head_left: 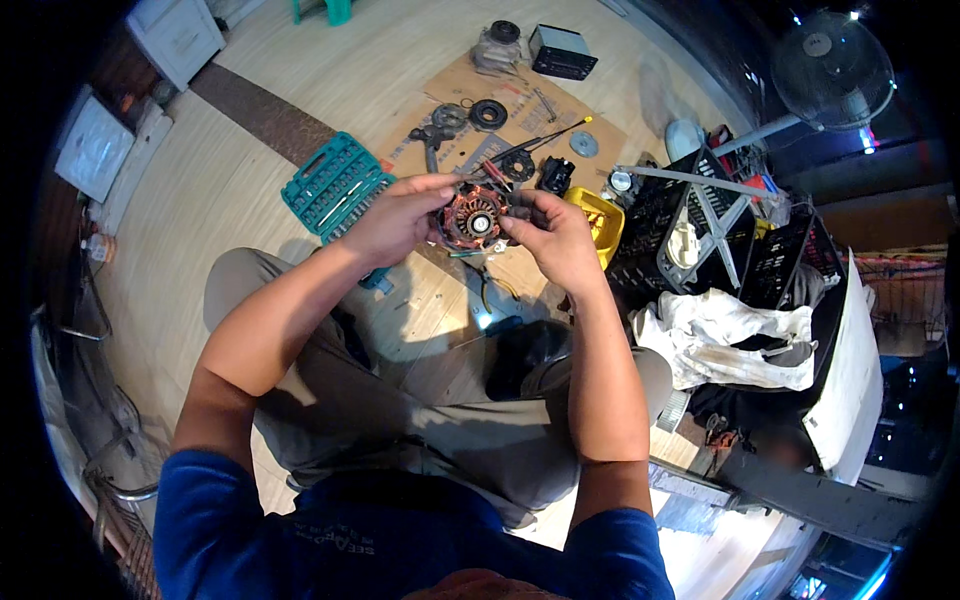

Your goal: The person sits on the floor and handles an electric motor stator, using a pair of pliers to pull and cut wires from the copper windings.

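Note:
Held up in front of me is a round alternator stator (460, 234) with copper windings; a finned rotor and a pale round hub sit in its middle. My left hand (398, 215) is closed on its left side, fingers along the upper rim. On the opposite side my right hand (558, 238) grips the rim, its thumb toward the windings. Beyond the hands, a red-handled screwdriver (497, 175) and a dark round plate (517, 165) are seen. Pliers with yellow handles (497, 287) lie on the floor below the stator.
At the left lies an open green socket set (335, 185). Flattened cardboard (590, 115) carries a black ring (488, 115) and other parts. On the right are a yellow container (607, 225), black crates (640, 255), a white cloth (730, 340) and a fan (833, 70).

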A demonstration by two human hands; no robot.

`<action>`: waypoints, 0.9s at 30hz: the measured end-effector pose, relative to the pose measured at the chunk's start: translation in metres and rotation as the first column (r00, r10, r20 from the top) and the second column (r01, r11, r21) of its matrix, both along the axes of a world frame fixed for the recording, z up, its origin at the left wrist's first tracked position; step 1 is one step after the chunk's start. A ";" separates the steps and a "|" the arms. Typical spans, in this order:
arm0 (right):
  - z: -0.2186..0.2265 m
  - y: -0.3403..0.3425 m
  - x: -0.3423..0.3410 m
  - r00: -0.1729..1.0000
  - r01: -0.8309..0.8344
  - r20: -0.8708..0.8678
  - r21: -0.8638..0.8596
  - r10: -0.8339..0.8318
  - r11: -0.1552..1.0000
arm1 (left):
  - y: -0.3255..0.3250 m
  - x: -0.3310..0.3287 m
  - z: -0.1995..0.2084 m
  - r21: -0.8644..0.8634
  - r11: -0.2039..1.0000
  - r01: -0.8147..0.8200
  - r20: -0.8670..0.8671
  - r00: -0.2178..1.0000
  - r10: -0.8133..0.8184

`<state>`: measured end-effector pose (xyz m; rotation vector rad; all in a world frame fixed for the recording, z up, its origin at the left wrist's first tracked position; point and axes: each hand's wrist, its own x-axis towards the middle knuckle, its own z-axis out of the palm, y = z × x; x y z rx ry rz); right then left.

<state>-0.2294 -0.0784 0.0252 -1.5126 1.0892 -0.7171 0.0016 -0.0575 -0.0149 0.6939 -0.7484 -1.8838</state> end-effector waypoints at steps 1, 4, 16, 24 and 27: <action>0.000 0.000 0.000 1.000 -0.009 -0.001 0.000 0.009 1.000 | 0.000 0.001 -0.002 0.000 1.000 -0.009 -0.001 1.000 0.009; -0.002 0.000 0.000 1.000 -0.024 0.018 0.016 0.024 1.000 | -0.002 0.001 -0.003 -0.042 0.999 0.013 0.031 0.999 -0.012; -0.007 0.001 0.006 0.998 0.026 0.061 0.016 -0.027 1.000 | 0.000 0.002 0.009 -0.012 0.997 0.072 -0.056 0.996 -0.073; -0.013 0.000 0.010 0.999 0.031 -0.009 -0.043 -0.031 0.999 | -0.003 -0.003 0.006 0.053 0.998 0.023 -0.137 0.990 -0.015; -0.012 0.003 0.014 0.991 0.040 0.132 -0.004 -0.039 0.999 | -0.003 -0.001 0.002 0.061 0.998 0.012 -0.142 0.990 -0.003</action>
